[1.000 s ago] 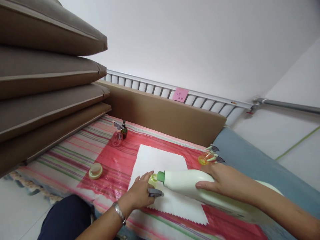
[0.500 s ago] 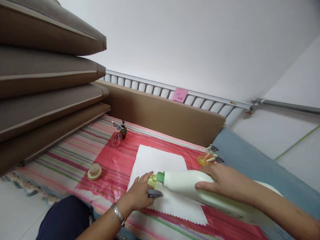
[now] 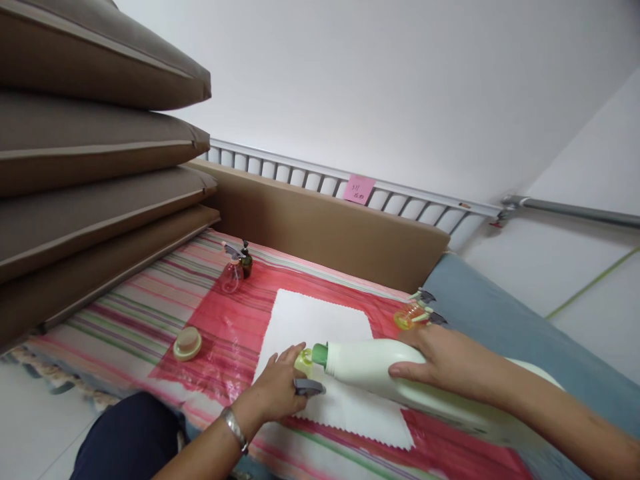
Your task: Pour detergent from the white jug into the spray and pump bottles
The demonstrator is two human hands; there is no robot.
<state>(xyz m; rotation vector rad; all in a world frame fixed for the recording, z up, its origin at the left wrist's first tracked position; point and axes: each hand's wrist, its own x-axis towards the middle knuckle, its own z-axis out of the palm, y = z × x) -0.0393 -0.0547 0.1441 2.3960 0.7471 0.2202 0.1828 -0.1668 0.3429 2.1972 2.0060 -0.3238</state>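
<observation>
My right hand (image 3: 440, 363) grips a large pale green detergent bottle (image 3: 363, 360) from above, and the bottle lies tipped over to the left. Its green spout (image 3: 320, 355) is at the mouth of a small yellow-green bottle (image 3: 303, 362). Around that small bottle are the fingers of my left hand (image 3: 277, 387), which hide most of it. A grey spray trigger (image 3: 309, 387) sticks out from under the same fingers; how it is held is hidden. Beneath lies a white cloth with zigzag edges (image 3: 320, 310). Whether liquid flows cannot be seen.
A pale round cap (image 3: 187, 343) sits at left on the red sheet (image 3: 210, 320). A clear pink spray bottle (image 3: 232, 275) and a dark green pump bottle (image 3: 246, 261) stand behind. Yellow and orange spray bottles (image 3: 411, 315) stand beyond my right hand. Stacked brown cushions (image 3: 105, 133) rise at left.
</observation>
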